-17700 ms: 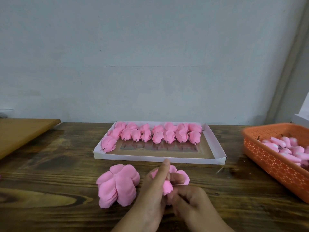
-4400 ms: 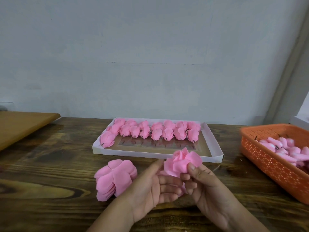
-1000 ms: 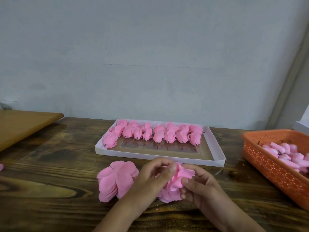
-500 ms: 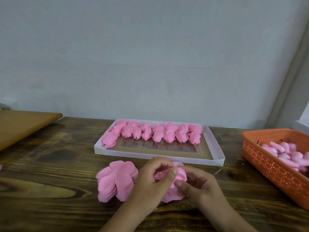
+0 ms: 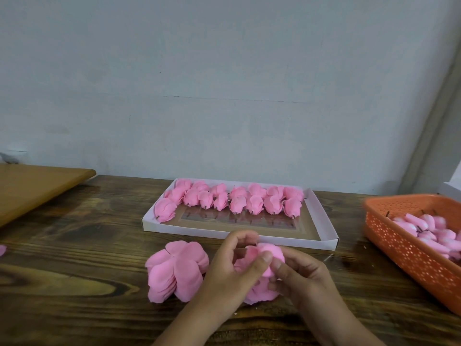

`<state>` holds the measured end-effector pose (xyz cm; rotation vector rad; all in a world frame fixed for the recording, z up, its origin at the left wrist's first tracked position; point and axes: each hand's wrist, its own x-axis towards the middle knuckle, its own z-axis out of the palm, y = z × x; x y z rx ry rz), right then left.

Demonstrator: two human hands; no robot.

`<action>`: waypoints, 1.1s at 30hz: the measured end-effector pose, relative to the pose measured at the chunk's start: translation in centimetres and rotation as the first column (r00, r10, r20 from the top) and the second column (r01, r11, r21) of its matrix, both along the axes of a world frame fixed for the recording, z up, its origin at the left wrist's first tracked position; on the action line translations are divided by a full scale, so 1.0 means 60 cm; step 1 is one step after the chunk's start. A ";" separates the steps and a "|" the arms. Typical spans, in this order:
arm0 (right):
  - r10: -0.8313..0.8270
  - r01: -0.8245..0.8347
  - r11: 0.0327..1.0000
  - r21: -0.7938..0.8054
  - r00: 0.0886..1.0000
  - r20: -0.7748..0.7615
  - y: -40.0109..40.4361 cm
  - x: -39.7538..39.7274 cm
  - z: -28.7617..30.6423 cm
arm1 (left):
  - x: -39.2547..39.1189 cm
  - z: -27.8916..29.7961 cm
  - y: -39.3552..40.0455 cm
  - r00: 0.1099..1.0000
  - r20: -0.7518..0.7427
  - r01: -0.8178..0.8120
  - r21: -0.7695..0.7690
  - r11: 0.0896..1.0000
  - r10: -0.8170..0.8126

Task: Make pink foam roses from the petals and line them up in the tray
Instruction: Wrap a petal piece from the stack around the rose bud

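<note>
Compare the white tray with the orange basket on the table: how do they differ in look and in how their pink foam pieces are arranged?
The white tray is shallow with plain solid walls; the orange basket is deeper with perforated sides. In the tray, finished roses stand lined up in rows along the back; in the basket, pink pieces lie loosely heaped. The tray sits centre, the basket at the right edge. Both rest on the wooden table.

Small craft workbench: dark wooden table (image 5: 74, 258), bare wall (image 5: 224, 83), orange basket (image 5: 411, 255).

Rose (image 5: 268, 255) now more tightly cupped
</note>
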<state>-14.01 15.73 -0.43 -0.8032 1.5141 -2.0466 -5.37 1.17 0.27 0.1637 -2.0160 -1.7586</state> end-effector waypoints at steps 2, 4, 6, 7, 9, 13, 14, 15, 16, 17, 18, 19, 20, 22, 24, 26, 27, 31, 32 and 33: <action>-0.025 0.026 0.999 -0.029 0.999 0.041 0.001 -0.007 -0.002 | 0.000 0.002 0.002 0.999 0.000 -0.032 -0.008 0.999 0.032; -0.050 0.052 0.998 -0.047 0.998 0.038 0.001 -0.011 -0.002 | -0.001 0.006 0.003 0.997 -0.015 -0.076 0.025 0.997 0.076; -0.061 0.063 0.997 -0.052 0.998 0.033 0.001 -0.012 -0.003 | -0.004 0.008 0.002 0.993 -0.020 -0.119 0.083 0.989 0.121; -0.058 0.060 0.997 -0.050 0.998 0.030 0.001 -0.012 -0.004 | -0.006 0.008 0.001 0.990 -0.017 -0.139 0.105 0.985 0.142; -0.049 0.050 0.998 -0.042 0.999 0.018 0.001 -0.012 -0.005 | -0.007 0.008 -0.002 0.985 -0.004 -0.171 0.123 0.978 0.173; -0.032 0.032 0.999 0.004 0.999 -0.020 0.004 -0.010 -0.007 | -0.003 0.015 -0.001 0.991 -0.006 -0.131 0.124 0.984 0.133; -0.028 0.028 1.000 0.012 0.999 -0.023 0.004 -0.010 -0.008 | -0.002 0.015 -0.001 0.991 -0.010 -0.129 0.106 0.986 0.130; -0.027 0.028 0.999 0.021 0.999 -0.022 0.004 -0.008 -0.006 | -0.002 0.015 -0.002 0.992 -0.009 -0.128 0.092 0.987 0.130; -0.027 0.027 0.999 0.029 0.999 -0.022 0.003 -0.007 -0.006 | -0.001 0.016 -0.002 0.991 -0.004 -0.130 0.082 0.988 0.131; -0.024 0.025 0.999 0.036 0.999 -0.024 0.003 -0.006 -0.004 | 0.000 0.018 -0.003 0.992 0.005 -0.127 0.080 0.989 0.127; -0.016 0.017 0.999 0.041 0.999 -0.028 0.002 -0.005 -0.003 | -0.001 0.016 -0.005 0.992 0.013 -0.123 0.073 0.990 0.123; -0.007 0.008 0.999 0.046 1.000 -0.029 0.001 -0.005 -0.002 | -0.001 0.016 -0.007 0.993 0.019 -0.121 0.067 0.990 0.120; 0.004 -0.002 0.999 0.051 0.999 -0.034 0.002 -0.005 -0.002 | 0.000 0.017 -0.006 0.993 0.019 -0.118 0.059 0.991 0.117; 0.030 -0.028 0.998 0.058 0.999 -0.037 0.001 -0.006 -0.003 | 0.001 0.020 -0.006 0.995 0.023 -0.098 0.043 0.994 0.097; 0.042 -0.043 0.999 0.034 0.999 0.007 0.001 -0.007 -0.005 | -0.001 0.017 -0.007 0.995 0.005 -0.098 0.028 0.995 0.098; 0.079 -0.075 0.996 -0.046 0.991 0.107 0.001 -0.008 -0.005 | 0.001 0.017 -0.005 0.996 -0.014 -0.092 0.085 0.992 0.093; 0.106 -0.091 0.991 -0.097 0.981 0.164 0.001 -0.008 -0.003 | 0.001 0.012 -0.005 0.999 0.000 -0.048 0.121 0.991 0.048; 0.278 -0.174 0.938 -0.299 0.895 0.349 0.003 0.000 0.011 | -0.009 -0.006 0.013 0.954 0.059 0.274 0.215 0.937 -0.293; 0.349 -0.229 0.913 -0.338 0.866 0.357 0.001 0.007 0.014 | -0.008 -0.004 0.021 0.954 0.059 0.287 0.127 0.950 -0.296; 0.407 -0.284 0.892 -0.350 0.843 0.351 -0.002 0.017 0.018 | -0.007 -0.003 0.027 0.958 0.048 0.280 0.061 0.958 -0.283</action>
